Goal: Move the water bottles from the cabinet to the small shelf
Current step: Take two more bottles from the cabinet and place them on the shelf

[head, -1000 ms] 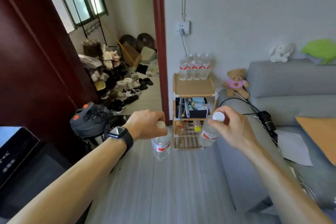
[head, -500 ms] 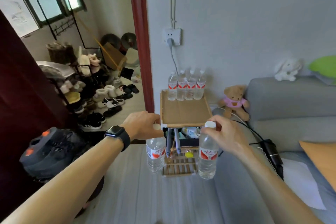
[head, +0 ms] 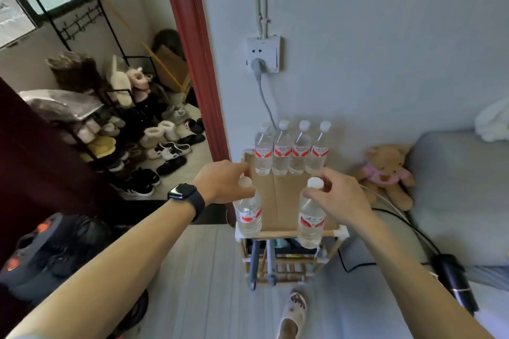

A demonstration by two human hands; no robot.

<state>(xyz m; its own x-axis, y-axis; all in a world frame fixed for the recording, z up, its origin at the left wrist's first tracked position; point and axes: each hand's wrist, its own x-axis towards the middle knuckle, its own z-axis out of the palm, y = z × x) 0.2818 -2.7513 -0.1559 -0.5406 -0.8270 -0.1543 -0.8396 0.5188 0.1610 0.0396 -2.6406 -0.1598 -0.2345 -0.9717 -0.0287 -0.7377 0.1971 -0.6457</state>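
My left hand (head: pixel 223 181) grips the neck of a clear water bottle (head: pixel 248 215) with a red label, hanging over the front left corner of the small wooden shelf (head: pixel 283 195). My right hand (head: pixel 340 195) pinches the white cap end of a second water bottle (head: pixel 310 224), which hangs over the shelf's front right edge. Both bottles are upright, and I cannot tell whether their bases touch the shelf top. Several more bottles (head: pixel 292 151) stand in a row at the back of the shelf against the wall.
A plugged wall socket (head: pixel 263 55) and its cable sit above the shelf. A teddy bear (head: pixel 385 173) and a grey sofa (head: pixel 454 187) are to the right. A red door frame (head: pixel 192 49) and a shoe rack (head: pixel 115 124) lie left. My slippered foot (head: pixel 293 311) is below.
I have walked up to the shelf, so it looks larger and nearer. Both hands have carried their bottles forward from in front of the shelf to over its front edge.
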